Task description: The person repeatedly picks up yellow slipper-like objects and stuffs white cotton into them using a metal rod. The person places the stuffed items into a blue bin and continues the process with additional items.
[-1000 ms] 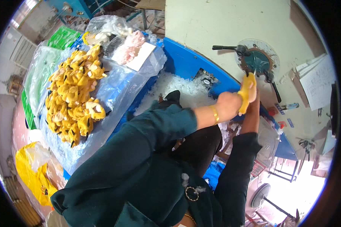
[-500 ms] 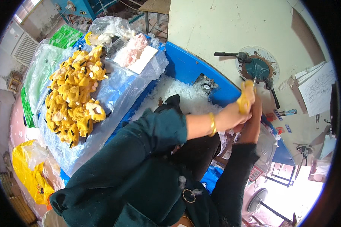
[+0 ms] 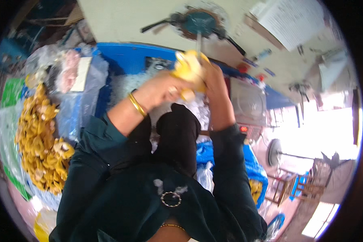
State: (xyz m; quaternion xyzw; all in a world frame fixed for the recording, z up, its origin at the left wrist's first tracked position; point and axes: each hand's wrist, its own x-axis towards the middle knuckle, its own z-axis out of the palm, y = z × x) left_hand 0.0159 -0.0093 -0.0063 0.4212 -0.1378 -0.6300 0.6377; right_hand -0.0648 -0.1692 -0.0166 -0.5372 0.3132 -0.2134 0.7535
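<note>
Pale table (image 3: 125,20) runs across the far side of the room, round metal plate (image 3: 201,23) near its front edge, two black-handled levers beside the plate, one at left (image 3: 157,25), one at right (image 3: 232,42). Thin metal nozzle (image 3: 199,40) points from the plate toward the person, past the table's front edge. Yellow plush toy (image 3: 187,66) is at the nozzle's near end, just off that edge; blurred, can't tell if the nozzle goes inside. Left hand (image 3: 165,89), gold bracelet (image 3: 137,105) on wrist, has fingers closed around the toy's lower left side. Right hand (image 3: 213,76) is up against the toy's right side; fingers mostly hidden, can't tell if they grip. Blue bin (image 3: 119,49) with white fluff (image 3: 125,85) sits below the table's front edge. Plastic sheet (image 3: 68,121) at left carries a heap of yellow plush pieces (image 3: 38,141) along its left edge; pink fluffy fabric (image 3: 69,70) and white card (image 3: 82,74) side by side near its far edge. Written papers (image 3: 292,20) toward the table's right end.
</note>
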